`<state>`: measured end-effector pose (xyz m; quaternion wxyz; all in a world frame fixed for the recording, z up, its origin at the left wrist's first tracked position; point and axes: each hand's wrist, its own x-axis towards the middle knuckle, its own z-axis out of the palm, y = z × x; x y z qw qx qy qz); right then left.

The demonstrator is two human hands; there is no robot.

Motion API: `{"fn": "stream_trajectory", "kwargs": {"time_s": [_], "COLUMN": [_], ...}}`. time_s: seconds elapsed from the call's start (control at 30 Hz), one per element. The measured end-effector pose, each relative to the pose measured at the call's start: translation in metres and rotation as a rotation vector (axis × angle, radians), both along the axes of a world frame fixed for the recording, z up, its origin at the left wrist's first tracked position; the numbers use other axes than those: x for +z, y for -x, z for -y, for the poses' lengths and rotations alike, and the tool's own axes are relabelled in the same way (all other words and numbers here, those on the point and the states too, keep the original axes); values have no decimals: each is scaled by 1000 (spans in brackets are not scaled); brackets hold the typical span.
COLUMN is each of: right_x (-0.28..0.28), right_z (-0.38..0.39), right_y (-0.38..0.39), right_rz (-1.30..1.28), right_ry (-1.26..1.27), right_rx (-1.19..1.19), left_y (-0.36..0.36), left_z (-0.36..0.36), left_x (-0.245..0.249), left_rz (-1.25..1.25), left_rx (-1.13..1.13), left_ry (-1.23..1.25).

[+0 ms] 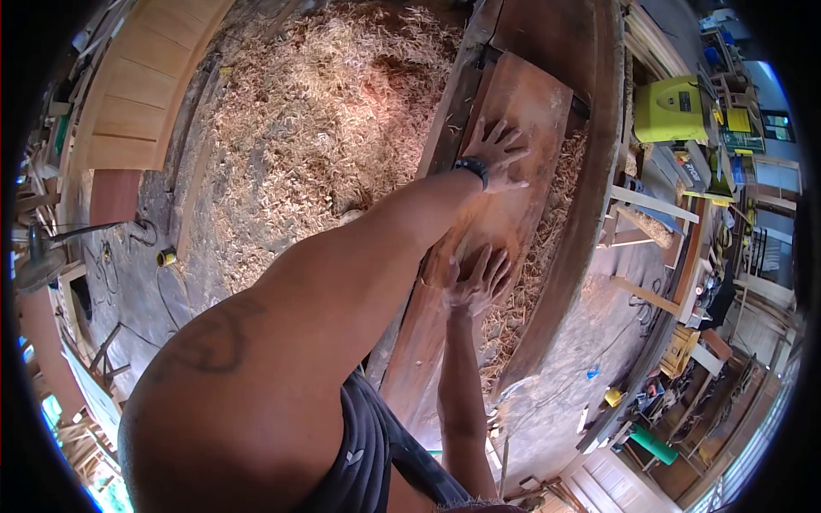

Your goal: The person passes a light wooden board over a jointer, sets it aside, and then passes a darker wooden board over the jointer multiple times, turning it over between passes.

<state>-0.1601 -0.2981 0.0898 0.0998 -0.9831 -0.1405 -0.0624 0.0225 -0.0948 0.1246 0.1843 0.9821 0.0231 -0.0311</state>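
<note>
My left hand [498, 156], with a dark band on its wrist, lies palm down on a reddish-brown wooden board [532, 96]. Its fingers are spread. Lower on the same board, my right hand [479, 286] rests near the lower end, its fingers also stretched out and apart. Neither hand grips anything. The board lies on a longer wooden surface [413, 342] that extends below it. Curled wood shavings [522, 299] lie along the board's right side, beside a long dark timber [590, 214].
Shavings [316, 111] cover the floor at left. A panelled wooden piece [128, 98] stands at upper left, near a fan [38, 261]. To the right are a lime-green machine case [671, 109], a wooden frame [654, 205] and cluttered shelves. A cord crosses the floor.
</note>
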Motion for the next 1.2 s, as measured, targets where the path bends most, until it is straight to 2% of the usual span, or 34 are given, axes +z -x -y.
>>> {"fn": "stream_trajectory", "kwargs": {"time_s": [0.3,0.5,0.57,0.63,0.67,0.87,0.9,0.97,1.2], "right_x": [3,8,9,8,9,13,15,17,21], "right_z": [-1,-4,-7,-7,-8,-12,-13,-14,-16], "right_y": [-10,-17,-23,-23,-23,-31,-33,-36,-45], "right_rz": [-19,-45,-34,-37,-48,-65,-69,-69,-121], "right_ry": [-38,-94,-125,-147,-156,-164,-168,-170,-201], "right_rx": [-15,-30,5,-1,1,9,4,13,-3], "left_y": [-9,-30,-25,-17,-25,-26,-32,-44,-53], "left_z": [3,1,4,5,0,0,-3,-8,-12], "left_x": [1,-41,-34,-1,14,23,8,-40,-33], "left_rz": [-42,126,161,382,4,57,71,137,155], "left_rx": [-29,22,43,25,-1,19,28,61,50], "left_ry": [-105,-206,-234,-101,-7,-60,-62,-297,-256]}}
